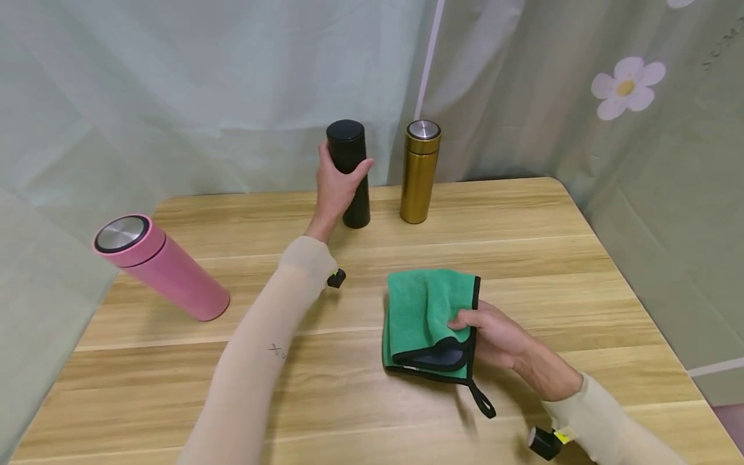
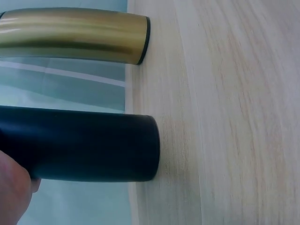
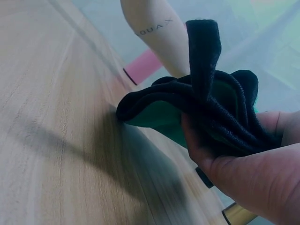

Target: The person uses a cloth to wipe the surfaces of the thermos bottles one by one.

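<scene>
My left hand [image 1: 337, 187] grips a black thermos flask [image 1: 358, 203] round its upper part, near the back edge of the table. The flask stands upright, and its lower end [image 2: 93, 145] shows in the left wrist view. My right hand [image 1: 500, 332] pinches a folded green cloth [image 1: 427, 303] with black edging, thumb on top and fingers underneath. A black hanging loop [image 1: 482, 400] dangles from the cloth's corner; in the right wrist view the cloth's folded edges [image 3: 220, 112] bunch inside the hand. Beside the black flask stands a gold thermos flask [image 1: 417, 181] with a silver lid top.
A pink thermos flask [image 1: 174, 274] stands at the left of the wooden table [image 1: 325, 400]. Pale green curtains [image 1: 244, 90] hang close behind the table and along its sides. A small black camera [image 1: 544, 443] is strapped to the right wrist.
</scene>
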Motion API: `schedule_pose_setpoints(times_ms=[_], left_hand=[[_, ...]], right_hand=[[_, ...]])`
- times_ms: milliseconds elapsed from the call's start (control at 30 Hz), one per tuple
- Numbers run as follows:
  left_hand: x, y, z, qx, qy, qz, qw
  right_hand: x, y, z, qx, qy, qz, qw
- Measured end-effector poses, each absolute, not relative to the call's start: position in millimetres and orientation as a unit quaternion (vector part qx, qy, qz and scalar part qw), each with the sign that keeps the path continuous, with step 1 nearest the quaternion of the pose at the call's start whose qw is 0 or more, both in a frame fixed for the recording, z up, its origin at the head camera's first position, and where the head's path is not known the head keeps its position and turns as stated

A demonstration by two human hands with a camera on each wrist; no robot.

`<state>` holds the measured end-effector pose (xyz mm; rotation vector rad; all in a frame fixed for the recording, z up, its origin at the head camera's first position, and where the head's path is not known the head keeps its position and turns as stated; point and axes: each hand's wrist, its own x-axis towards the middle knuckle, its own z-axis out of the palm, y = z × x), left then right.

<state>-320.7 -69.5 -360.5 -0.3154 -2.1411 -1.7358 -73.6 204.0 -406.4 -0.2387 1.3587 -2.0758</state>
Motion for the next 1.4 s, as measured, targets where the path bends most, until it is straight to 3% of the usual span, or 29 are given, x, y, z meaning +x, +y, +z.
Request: schedule_pose_setpoints(times_ms=[700, 1400], left_hand=[[-310, -85, -367, -0.077, -0.784, -0.6, 0.135], [-213, -126, -359, -0.105, -0.788, -0.6, 0.09]], right_hand=[[-83, 206, -404, -0.073, 0.539, -0.777, 0.315], [-93, 204, -401, -0.104, 0.516, -0.784, 0.328]])
